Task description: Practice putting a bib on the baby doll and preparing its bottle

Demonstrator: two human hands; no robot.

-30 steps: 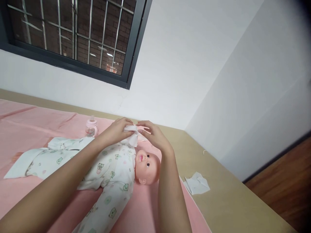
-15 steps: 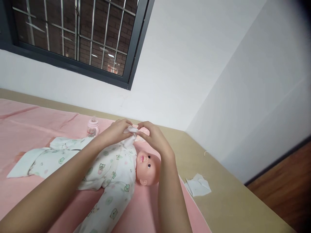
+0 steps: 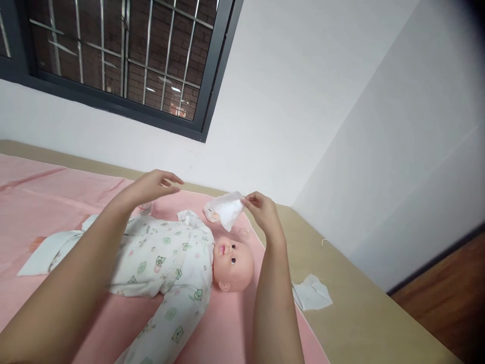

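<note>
A baby doll (image 3: 162,253) in white pyjamas with green and pink prints lies on its back on a pink sheet, head to the right. My right hand (image 3: 262,210), beyond the doll's head, pinches a thin white tissue (image 3: 229,208) by its right edge. The tissue hangs over the sheet and partly covers a small pale item with an orange mark, whose kind I cannot tell. Raised over the doll's far side, my left hand (image 3: 153,186) is empty with its fingers apart. Behind that wrist, a clear baby bottle (image 3: 146,208) is mostly hidden.
The pink sheet (image 3: 223,323) covers much of a tan surface (image 3: 341,308). Another white tissue (image 3: 312,293) lies on the tan part at the right. A white wall and a dark-framed, barred window (image 3: 200,132) stand at the back.
My left hand has let go of the white tissue and moved left. My right hand has drawn the tissue to the right, away from the doll's far sleeve, and it now hangs spread out.
</note>
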